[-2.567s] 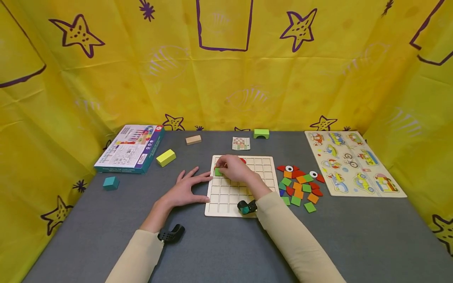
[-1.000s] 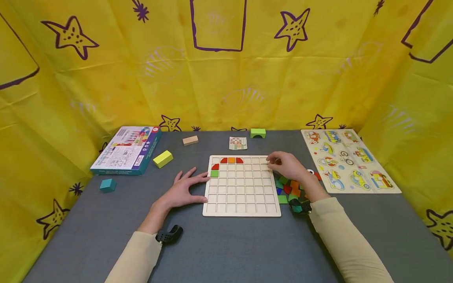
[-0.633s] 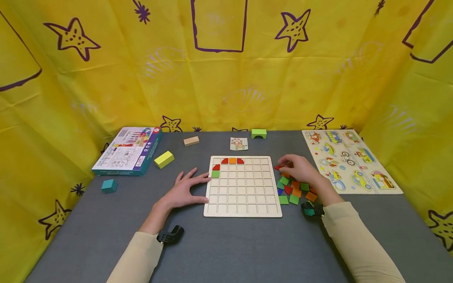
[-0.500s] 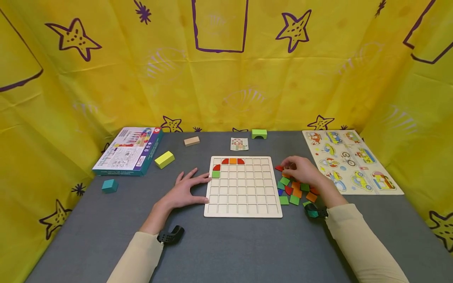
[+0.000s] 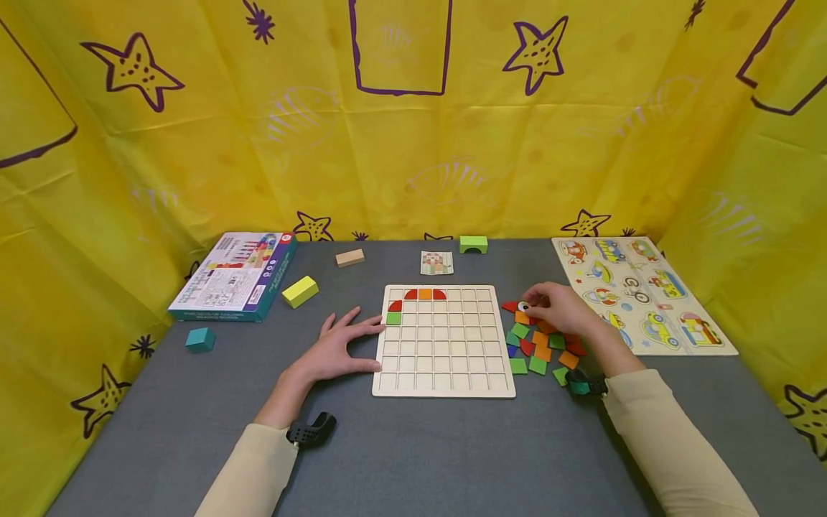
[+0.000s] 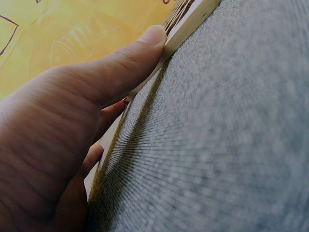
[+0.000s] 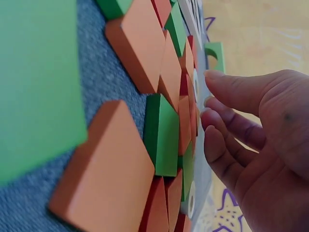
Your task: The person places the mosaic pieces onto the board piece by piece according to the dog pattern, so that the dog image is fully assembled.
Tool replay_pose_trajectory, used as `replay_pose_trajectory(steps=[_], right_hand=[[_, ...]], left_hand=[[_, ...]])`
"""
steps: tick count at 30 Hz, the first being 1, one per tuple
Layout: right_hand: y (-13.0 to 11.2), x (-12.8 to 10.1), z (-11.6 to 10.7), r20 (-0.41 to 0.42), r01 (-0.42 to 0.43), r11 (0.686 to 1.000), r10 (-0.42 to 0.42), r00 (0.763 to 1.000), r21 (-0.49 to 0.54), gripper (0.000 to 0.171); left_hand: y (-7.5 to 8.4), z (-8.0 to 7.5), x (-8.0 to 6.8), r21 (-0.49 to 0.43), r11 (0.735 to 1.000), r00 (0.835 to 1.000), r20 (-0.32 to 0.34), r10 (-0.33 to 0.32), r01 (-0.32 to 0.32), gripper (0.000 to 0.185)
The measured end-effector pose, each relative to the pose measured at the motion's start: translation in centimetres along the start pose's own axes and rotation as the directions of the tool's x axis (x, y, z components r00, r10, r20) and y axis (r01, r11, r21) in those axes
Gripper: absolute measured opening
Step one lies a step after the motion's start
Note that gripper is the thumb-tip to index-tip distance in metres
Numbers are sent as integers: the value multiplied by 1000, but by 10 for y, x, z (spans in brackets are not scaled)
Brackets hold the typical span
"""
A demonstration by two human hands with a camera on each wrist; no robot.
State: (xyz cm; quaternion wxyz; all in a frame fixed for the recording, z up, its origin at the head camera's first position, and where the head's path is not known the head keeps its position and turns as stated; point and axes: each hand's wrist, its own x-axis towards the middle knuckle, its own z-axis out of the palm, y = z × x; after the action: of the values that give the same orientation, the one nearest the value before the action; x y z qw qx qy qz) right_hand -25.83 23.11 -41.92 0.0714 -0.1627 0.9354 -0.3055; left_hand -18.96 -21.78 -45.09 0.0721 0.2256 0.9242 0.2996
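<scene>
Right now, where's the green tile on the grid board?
In the head view, the green tile sits in the leftmost column of the grid board, directly below a red tile and close to the left hand.

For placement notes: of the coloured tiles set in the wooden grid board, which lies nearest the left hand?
The green square tile beside the left hand: the only green one on the board, below a red rounded tile.

1 head view forward-down; 2 close wrist views along the table (image 5: 413, 452), tiles (image 5: 542, 354) common to head and right.
</scene>
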Motion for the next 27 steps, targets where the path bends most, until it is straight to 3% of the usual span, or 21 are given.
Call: replay_pose_trajectory(steps=[8, 18, 27], right_hand=[[1, 1, 0, 36, 11, 1000, -11, 999, -21, 19], [-9, 12, 2, -1, 64, 998, -64, 998, -24, 20], [-17, 24, 8, 56, 126, 987, -120, 991, -100, 16]], left_hand=[[0, -2, 0, -4, 1000, 1000, -2, 10, -10, 75], [2, -5, -1, -6, 1000, 1000, -3, 7, -7, 76], [-3, 0, -1, 0, 1000, 1000, 3, 8, -8, 77]])
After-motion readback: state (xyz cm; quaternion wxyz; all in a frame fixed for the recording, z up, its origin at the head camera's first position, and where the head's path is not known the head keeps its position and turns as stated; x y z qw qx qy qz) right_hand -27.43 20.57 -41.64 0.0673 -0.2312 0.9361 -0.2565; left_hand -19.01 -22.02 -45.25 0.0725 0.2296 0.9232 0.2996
